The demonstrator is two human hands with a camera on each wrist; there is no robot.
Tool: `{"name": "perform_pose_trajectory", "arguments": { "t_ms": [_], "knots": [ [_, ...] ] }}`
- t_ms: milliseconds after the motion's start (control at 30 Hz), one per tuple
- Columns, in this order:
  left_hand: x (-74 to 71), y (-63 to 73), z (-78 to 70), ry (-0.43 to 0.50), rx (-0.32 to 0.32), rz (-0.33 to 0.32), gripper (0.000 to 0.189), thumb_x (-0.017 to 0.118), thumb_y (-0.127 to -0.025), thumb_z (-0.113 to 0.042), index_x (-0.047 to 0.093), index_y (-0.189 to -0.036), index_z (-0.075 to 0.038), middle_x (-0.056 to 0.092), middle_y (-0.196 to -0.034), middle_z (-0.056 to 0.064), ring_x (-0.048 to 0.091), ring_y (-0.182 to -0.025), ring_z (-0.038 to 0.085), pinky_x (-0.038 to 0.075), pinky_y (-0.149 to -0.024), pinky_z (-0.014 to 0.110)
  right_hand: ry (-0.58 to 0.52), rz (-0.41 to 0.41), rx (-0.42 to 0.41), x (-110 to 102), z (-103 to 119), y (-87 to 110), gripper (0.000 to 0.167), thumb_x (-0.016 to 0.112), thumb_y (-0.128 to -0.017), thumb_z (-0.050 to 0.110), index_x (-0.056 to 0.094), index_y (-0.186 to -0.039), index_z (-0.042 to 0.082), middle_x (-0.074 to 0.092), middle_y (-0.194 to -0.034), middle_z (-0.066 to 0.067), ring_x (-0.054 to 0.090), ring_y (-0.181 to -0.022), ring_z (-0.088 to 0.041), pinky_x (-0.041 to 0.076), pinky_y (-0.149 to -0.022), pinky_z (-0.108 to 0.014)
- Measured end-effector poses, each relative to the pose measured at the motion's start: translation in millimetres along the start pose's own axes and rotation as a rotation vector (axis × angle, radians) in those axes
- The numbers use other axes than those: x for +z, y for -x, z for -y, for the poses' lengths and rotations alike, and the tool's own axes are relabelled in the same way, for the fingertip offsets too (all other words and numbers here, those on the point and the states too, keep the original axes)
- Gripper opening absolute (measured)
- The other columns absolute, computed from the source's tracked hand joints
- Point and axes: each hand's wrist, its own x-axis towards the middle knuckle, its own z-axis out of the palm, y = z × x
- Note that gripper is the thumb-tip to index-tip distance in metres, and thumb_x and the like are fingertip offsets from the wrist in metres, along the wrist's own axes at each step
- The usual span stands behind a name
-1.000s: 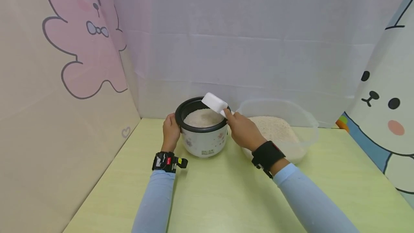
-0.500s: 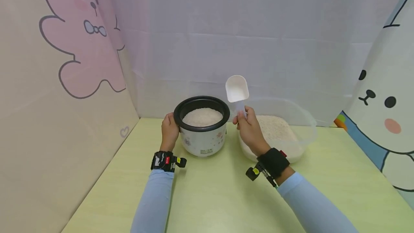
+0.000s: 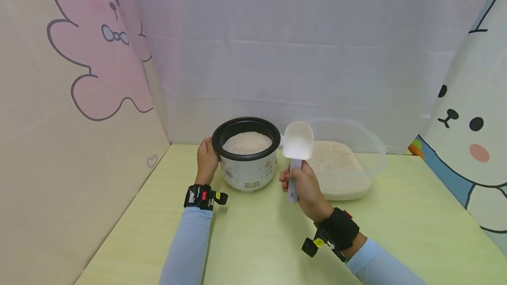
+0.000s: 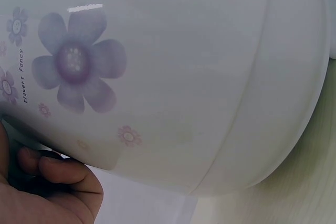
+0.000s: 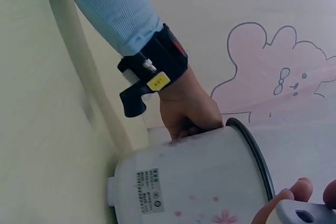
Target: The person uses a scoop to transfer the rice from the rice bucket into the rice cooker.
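A white rice cooker (image 3: 241, 175) with a floral print and black rim stands on the table, lid off, with white rice (image 3: 247, 143) inside. At its left side my left hand (image 3: 207, 162) grips it near the rim; curled fingers (image 4: 68, 174) show beside the cooker wall in the left wrist view. My right hand (image 3: 310, 192) holds a white plastic scoop (image 3: 298, 140) by its handle, right of the cooker. The scoop's bowl faces me, and no rice shows in it. In the right wrist view only the scoop's handle end (image 5: 302, 214) and some fingertips appear.
Behind my right hand stands a large translucent tub (image 3: 379, 155) holding a heap of rice (image 3: 336, 162). The pale green table (image 3: 245, 241) extends toward me. A white curtain (image 3: 301, 56) hangs behind it, with printed cloth walls (image 3: 111, 153) on the left and right.
My right hand has swung the scoop from over the cooker to the right, then lower and nearer to me. The scoop has turned so its bowl faces me. My left hand stays on the cooker.
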Motion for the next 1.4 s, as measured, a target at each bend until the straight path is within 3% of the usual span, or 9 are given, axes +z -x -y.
{"name": "perform_pose_trajectory", "arguments": {
  "t_ms": [200, 467, 767, 1100, 1267, 1400],
  "knots": [
    [3.4, 1.5, 0.8, 0.005, 0.008, 0.003, 0.037, 0.036, -0.111, -0.027, 0.060, -0.114, 0.001, 0.053, -0.087, 0.009, 0.051, -0.069, 0.018, 0.043, -0.062, 0.027, 0.002, 0.032, 0.073, -4.0, -28.8, 18.0, 0.018, 0.035, -0.090, -0.002, 0.034, -0.107, 0.002, 0.057, -0.074, -0.007, 0.050, -0.056, -0.016, 0.046, -0.056, -0.029],
    [3.7, 2.1, 1.9, -0.001, 0.017, -0.004, 0.036, 0.035, -0.111, -0.027, 0.060, -0.112, -0.001, 0.051, -0.083, 0.007, 0.050, -0.062, 0.016, 0.043, -0.057, 0.025, -0.059, 0.124, 0.202, -6.4, -66.3, 34.8, 0.025, 0.034, -0.090, 0.002, 0.033, -0.114, 0.002, 0.053, -0.067, -0.002, 0.045, -0.048, -0.012, 0.040, -0.047, -0.027],
    [2.8, 2.7, 1.2, -0.009, 0.018, -0.001, 0.036, 0.035, -0.111, -0.027, 0.060, -0.111, -0.001, 0.052, -0.084, 0.008, 0.051, -0.065, 0.017, 0.043, -0.059, 0.027, -0.203, 0.089, 0.372, -10.4, -80.2, 37.4, 0.030, 0.034, -0.094, 0.011, 0.036, -0.122, 0.003, 0.047, -0.071, 0.002, 0.034, -0.051, -0.008, 0.034, -0.051, -0.023],
    [1.8, 2.3, 2.4, 0.001, 0.013, 0.002, 0.036, 0.035, -0.111, -0.028, 0.059, -0.109, -0.002, 0.051, -0.084, 0.007, 0.050, -0.066, 0.018, 0.043, -0.060, 0.027, -0.013, 0.024, 0.324, -7.8, -82.5, 40.7, 0.040, 0.022, -0.106, 0.023, 0.036, -0.133, -0.003, 0.045, -0.082, -0.001, 0.039, -0.065, -0.012, 0.039, -0.060, -0.026],
    [0.5, 3.1, 1.5, -0.002, -0.007, 0.004, 0.037, 0.033, -0.112, -0.031, 0.058, -0.110, -0.003, 0.051, -0.085, 0.008, 0.050, -0.068, 0.019, 0.042, -0.061, 0.027, 0.053, -0.055, 0.284, -4.6, -85.0, 42.2, 0.042, 0.019, -0.107, 0.019, 0.037, -0.133, -0.008, 0.044, -0.086, -0.004, 0.042, -0.071, -0.015, 0.040, -0.065, -0.029],
    [0.3, 1.5, 0.5, 0.000, 0.005, 0.002, 0.037, 0.034, -0.112, -0.029, 0.058, -0.111, -0.002, 0.051, -0.085, 0.008, 0.050, -0.067, 0.019, 0.042, -0.060, 0.027, 0.125, -0.059, 0.230, -4.1, -87.8, 42.2, 0.044, 0.023, -0.104, 0.011, 0.032, -0.140, -0.012, 0.042, -0.096, -0.009, 0.042, -0.081, -0.021, 0.039, -0.073, -0.034]
  ]
}}
